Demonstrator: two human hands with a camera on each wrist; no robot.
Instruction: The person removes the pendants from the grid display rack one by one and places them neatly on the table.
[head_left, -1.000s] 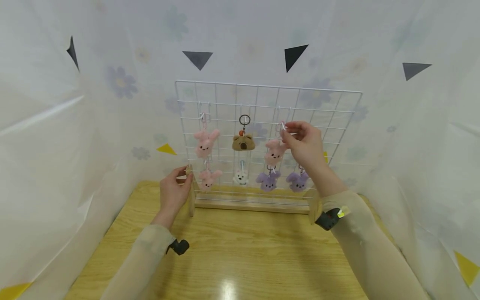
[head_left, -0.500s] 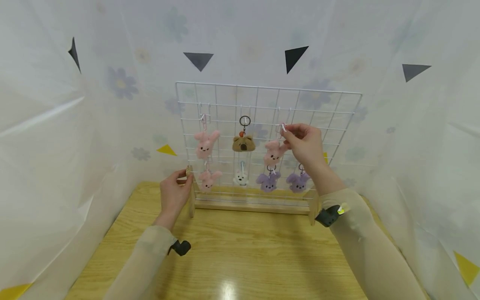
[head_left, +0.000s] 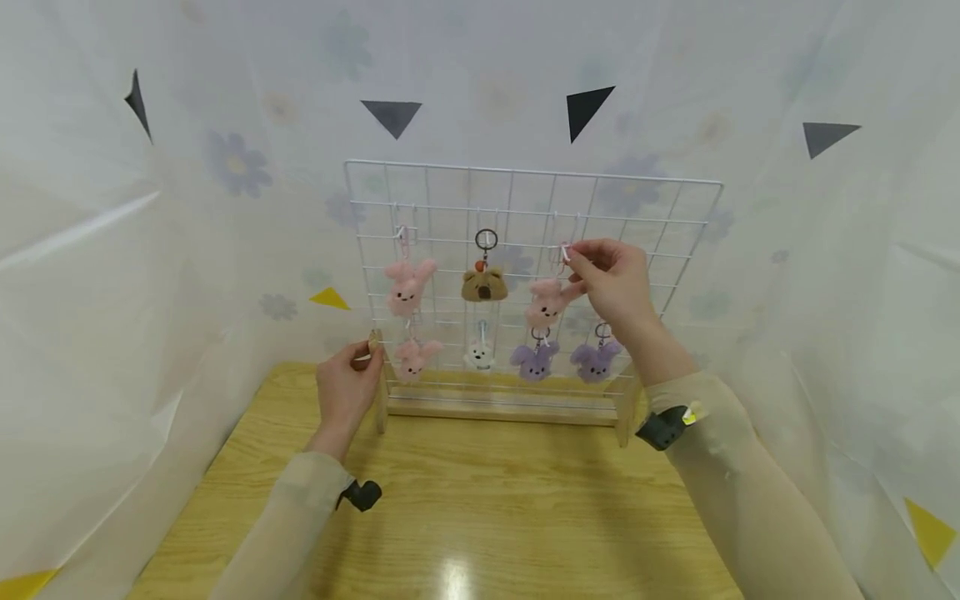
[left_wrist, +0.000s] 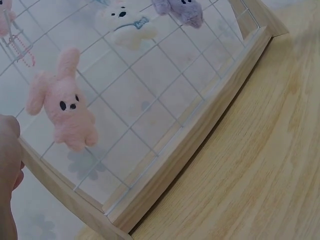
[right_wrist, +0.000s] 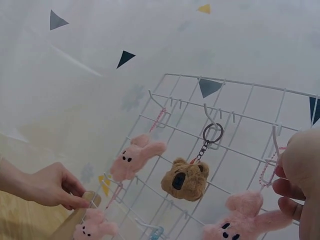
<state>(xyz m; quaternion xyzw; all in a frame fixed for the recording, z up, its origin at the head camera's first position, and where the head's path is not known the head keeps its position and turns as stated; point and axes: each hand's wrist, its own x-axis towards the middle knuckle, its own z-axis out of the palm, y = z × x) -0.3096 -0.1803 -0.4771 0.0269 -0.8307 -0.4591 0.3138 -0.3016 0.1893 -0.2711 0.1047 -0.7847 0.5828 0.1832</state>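
Note:
My right hand (head_left: 618,283) pinches the pink chain loop of a pink rabbit plush keychain (head_left: 546,306) by a white hook at the right of the upper row. In the right wrist view that bead chain (right_wrist: 265,170) lies at the hook; whether it is fully on the hook is unclear, as the fingers hide part of it. My left hand (head_left: 347,390) grips the top of the rack's left wooden post (head_left: 381,392). The white wire grid rack (head_left: 525,173) stands upright. A brown bear-head keychain (head_left: 484,285) and another pink rabbit (head_left: 405,289) hang left of the held one.
Below hang a pink rabbit (head_left: 413,360), a white dog-like plush (head_left: 481,356) and two purple plushes, one left (head_left: 535,362) and one right (head_left: 596,362). The rack's wooden base (head_left: 495,408) rests on the wooden table (head_left: 480,500). A pale flowered curtain (head_left: 487,67) surrounds it.
My right hand has shifted slightly right relative to the rack, showing more of the pink rabbit's ear. The left hand stays on the post.

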